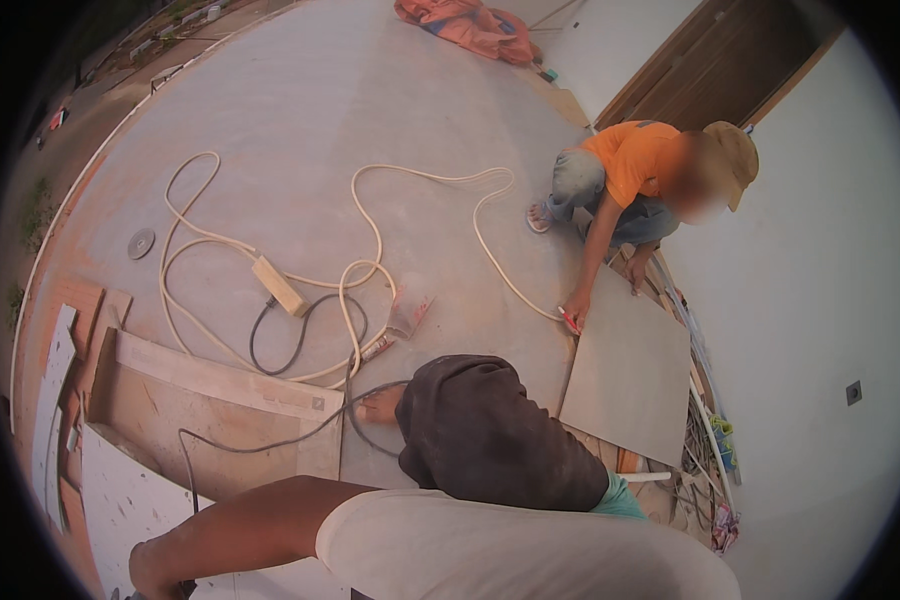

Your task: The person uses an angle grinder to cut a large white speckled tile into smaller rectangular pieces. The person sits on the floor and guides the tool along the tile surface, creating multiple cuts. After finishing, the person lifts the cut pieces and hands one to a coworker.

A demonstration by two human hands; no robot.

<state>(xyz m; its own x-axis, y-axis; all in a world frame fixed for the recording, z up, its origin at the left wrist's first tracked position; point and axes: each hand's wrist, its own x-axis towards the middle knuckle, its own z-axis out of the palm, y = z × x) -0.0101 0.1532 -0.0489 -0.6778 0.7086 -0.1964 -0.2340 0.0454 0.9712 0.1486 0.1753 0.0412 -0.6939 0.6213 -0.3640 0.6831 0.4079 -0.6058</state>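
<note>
My left arm [260,530] reaches out of a light sleeve to the lower left and bends out of the picture at the elbow; the hand does not show. No part of my right hand is visible. Below the arm lies a speckled white panel [135,500], partly hidden. A black cable [260,447] runs behind my arm from the cream extension socket [280,287]. Across from my bent knee [490,420], a person in an orange shirt [630,160] squats, one hand [576,305] holding a small red tool at the edge of a large grey tile [630,375].
A cream cord [375,225] loops over the grey floor. Near it lie a round disc [141,243] and a torn clear bag [407,312]. Narrow offcuts [55,390] and a brown board [220,400] lie at left. Wall [820,250] at right; orange tarp [470,28] at the back.
</note>
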